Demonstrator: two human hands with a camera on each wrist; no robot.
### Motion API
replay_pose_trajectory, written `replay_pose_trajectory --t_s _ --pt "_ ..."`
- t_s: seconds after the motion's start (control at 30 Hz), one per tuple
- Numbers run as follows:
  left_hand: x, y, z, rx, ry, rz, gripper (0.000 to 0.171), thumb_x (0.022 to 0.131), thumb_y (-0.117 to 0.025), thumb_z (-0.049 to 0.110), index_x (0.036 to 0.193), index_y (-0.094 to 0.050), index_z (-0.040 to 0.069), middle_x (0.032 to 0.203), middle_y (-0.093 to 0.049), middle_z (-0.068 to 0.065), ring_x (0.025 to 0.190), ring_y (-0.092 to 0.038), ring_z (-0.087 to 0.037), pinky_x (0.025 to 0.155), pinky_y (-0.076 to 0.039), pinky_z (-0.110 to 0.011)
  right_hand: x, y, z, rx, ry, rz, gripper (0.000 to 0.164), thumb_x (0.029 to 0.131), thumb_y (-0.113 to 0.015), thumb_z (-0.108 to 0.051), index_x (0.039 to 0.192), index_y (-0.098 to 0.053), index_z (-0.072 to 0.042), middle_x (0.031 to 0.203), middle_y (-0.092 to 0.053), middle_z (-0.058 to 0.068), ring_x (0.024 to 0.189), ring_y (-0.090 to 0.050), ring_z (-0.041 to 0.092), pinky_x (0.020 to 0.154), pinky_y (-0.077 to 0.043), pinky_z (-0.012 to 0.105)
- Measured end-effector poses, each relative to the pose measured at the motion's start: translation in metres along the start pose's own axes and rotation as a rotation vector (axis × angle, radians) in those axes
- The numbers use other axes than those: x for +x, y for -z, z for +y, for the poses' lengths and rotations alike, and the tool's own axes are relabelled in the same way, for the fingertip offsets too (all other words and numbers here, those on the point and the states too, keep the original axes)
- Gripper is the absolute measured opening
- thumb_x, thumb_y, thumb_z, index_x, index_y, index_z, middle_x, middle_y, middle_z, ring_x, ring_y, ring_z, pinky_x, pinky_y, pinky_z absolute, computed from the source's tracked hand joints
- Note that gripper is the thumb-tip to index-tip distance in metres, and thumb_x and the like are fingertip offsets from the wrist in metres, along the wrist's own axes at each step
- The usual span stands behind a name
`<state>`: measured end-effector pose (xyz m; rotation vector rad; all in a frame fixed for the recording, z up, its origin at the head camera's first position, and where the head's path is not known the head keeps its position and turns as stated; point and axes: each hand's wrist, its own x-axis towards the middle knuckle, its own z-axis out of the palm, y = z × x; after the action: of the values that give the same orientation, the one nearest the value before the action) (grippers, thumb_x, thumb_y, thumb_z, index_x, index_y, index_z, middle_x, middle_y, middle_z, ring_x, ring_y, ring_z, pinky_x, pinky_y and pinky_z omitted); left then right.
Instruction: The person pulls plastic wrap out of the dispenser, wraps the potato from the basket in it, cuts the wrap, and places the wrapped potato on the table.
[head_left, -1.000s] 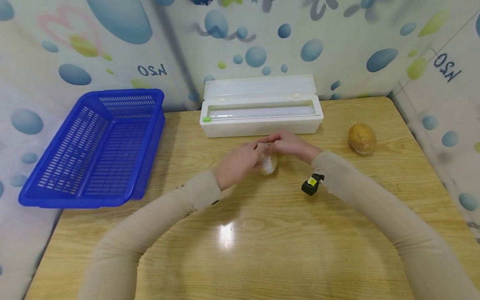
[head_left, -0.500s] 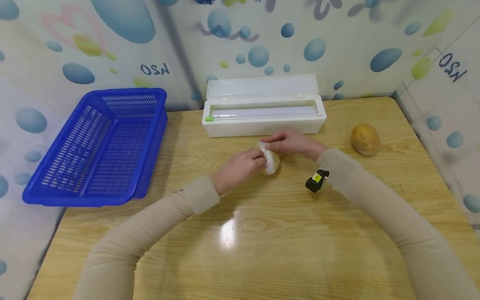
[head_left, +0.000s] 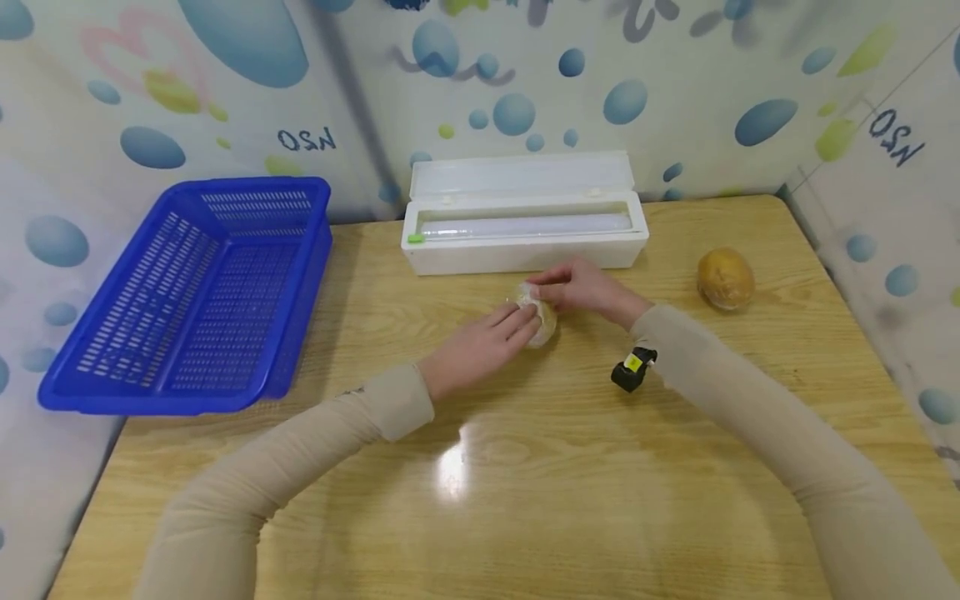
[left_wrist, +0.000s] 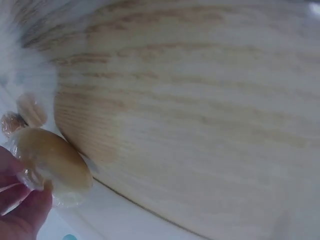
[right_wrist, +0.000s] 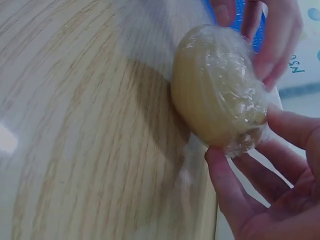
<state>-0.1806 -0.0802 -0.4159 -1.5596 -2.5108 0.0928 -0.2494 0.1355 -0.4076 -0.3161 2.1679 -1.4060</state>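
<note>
A pale yellow oval item wrapped in cling film (head_left: 545, 327) sits between both hands; its exact kind is unclear. My left hand (head_left: 480, 343) lies over its near left side in the head view. In the left wrist view, the left thumb and fingers (left_wrist: 31, 210) hold the film at one end. My right hand (head_left: 592, 292) is at the far right side. Bunched film lies between the right thumb and fingers (right_wrist: 225, 180) in the right wrist view, pinched at the item's end. The left fingers (right_wrist: 280, 47) touch the opposite side there.
Behind the hands stands a white cling film box (head_left: 525, 257), lid up, with a film roll (head_left: 525, 225) and a green slider (head_left: 416, 239). A blue slotted basket (head_left: 300, 333) is at the left. A round orange fruit (head_left: 725, 279) lies at the right.
My left hand has shifted over the wrapped item, with its fingers now laid further across the film. The right hand stays at the item's far end with little movement.
</note>
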Motion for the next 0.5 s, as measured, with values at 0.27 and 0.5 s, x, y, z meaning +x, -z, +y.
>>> replay_pose_trajectory --t_s 0.27,0.5 --pt "0.005 0.009 0.002 0.074 -0.037 -0.079 0.046 0.095 -0.051 -0.008 0.140 -0.043 -0.005 0.145 -0.041 -0.020 0.132 -0.039 -0.033 0.101 -0.040 -0.036 -0.002 0.011 0.005 -0.058 0.077 -0.075 0.040 0.096 -0.061 -0.016 0.132 -0.056 0.002 0.131 -0.057 0.018 0.113 -0.055 0.025 0.089 -0.049 0.037" --pt "0.004 0.008 0.003 0.065 -0.040 -0.120 0.049 0.096 -0.051 -0.003 0.143 -0.039 -0.005 0.147 -0.039 -0.018 0.132 -0.039 -0.032 0.102 -0.040 -0.036 -0.004 0.020 0.015 -0.035 0.110 -0.229 0.053 0.094 -0.064 -0.014 0.143 -0.045 -0.004 0.140 -0.049 0.016 0.128 -0.045 0.029 0.104 -0.037 0.040"
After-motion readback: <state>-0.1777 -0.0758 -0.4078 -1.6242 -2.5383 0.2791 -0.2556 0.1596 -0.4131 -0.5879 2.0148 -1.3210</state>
